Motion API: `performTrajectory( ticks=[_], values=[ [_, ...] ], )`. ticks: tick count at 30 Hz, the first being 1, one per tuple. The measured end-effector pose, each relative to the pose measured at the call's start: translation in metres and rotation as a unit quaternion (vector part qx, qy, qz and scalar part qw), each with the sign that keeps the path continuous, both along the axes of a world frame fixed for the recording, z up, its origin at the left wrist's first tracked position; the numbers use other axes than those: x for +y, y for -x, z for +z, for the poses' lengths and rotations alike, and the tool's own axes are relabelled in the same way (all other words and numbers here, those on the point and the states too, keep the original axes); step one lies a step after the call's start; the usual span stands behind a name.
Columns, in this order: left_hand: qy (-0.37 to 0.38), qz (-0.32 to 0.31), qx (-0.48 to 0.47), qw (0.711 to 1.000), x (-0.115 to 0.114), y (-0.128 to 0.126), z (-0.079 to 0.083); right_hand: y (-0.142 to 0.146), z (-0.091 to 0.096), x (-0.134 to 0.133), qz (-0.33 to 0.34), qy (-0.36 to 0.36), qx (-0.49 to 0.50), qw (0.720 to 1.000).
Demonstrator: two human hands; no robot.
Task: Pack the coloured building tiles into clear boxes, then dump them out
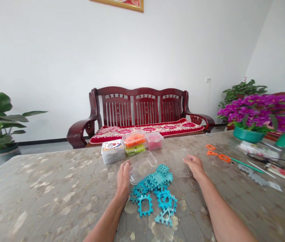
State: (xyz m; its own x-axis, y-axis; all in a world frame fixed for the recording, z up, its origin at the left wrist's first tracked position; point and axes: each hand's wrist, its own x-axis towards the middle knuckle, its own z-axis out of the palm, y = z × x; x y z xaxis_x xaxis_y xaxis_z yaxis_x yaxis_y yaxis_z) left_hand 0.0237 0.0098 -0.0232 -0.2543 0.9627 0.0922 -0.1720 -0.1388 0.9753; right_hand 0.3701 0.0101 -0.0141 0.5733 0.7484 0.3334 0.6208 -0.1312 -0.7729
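Note:
My left hand (123, 179) grips the left edge of a clear plastic box (144, 164), tilted so that its inside faces me. In my right hand (195, 166), fingers closed on its right edge, is a clear plastic lid (179, 164), faint against the tabletop. Between and below my hands lies a loose heap of turquoise interlocking toy pieces (159, 179). A square frame piece (145, 205) and a triangular piece (164, 216) lie at the near side of this heap.
Behind stand boxes of grey pieces (112, 153), orange pieces (134, 138) stacked over yellow-green ones (134, 150), and pink pieces (154, 141). To the right lie orange pieces (224, 158), grey pieces (253, 174), glasses (281, 163) and a purple flower pot (248, 134).

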Motion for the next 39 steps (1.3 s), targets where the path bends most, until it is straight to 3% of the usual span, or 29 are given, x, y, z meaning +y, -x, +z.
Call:
performTrajectory(
  ticks=[4, 7, 13, 19, 22, 24, 27, 30, 33, 39],
  values=[
    [0.000, -0.001, 0.021, 1.000, 0.000, -0.001, 0.001, 0.033, 0.029, -0.005, 0.027, -0.140, -0.001, 0.990],
    [-0.002, -0.009, 0.039, 0.999, -0.002, -0.001, 0.002, 0.071, 0.049, -0.018, 0.110, -0.206, -0.076, 0.969],
    [-0.031, -0.003, 0.078, 0.996, -0.007, -0.002, 0.000, 0.137, 0.052, -0.040, 0.289, -0.129, -0.313, 0.895],
    [-0.094, 0.010, 0.113, 0.989, -0.005, 0.000, -0.001, 0.155, 0.047, -0.043, 0.368, -0.090, -0.338, 0.862],
    [-0.068, 0.004, 0.112, 0.991, -0.002, -0.003, -0.001, 0.153, 0.047, -0.043, 0.394, -0.085, -0.332, 0.853],
    [-0.033, 0.004, 0.124, 0.992, -0.001, -0.004, -0.001, 0.149, 0.045, -0.040, 0.389, -0.100, -0.313, 0.861],
    [-0.014, 0.011, 0.134, 0.991, 0.001, -0.005, -0.001, 0.143, 0.037, -0.030, 0.314, -0.109, -0.278, 0.901],
    [-0.023, 0.010, 0.134, 0.991, 0.001, -0.004, -0.001, 0.138, 0.027, -0.019, 0.277, -0.054, -0.243, 0.928],
    [-0.031, 0.006, 0.145, 0.989, 0.000, -0.003, -0.002, 0.138, 0.021, -0.014, 0.298, 0.001, -0.212, 0.931],
    [-0.035, 0.020, 0.162, 0.986, 0.002, -0.003, -0.003, 0.146, 0.025, -0.017, 0.270, 0.020, -0.214, 0.939]
  ],
)
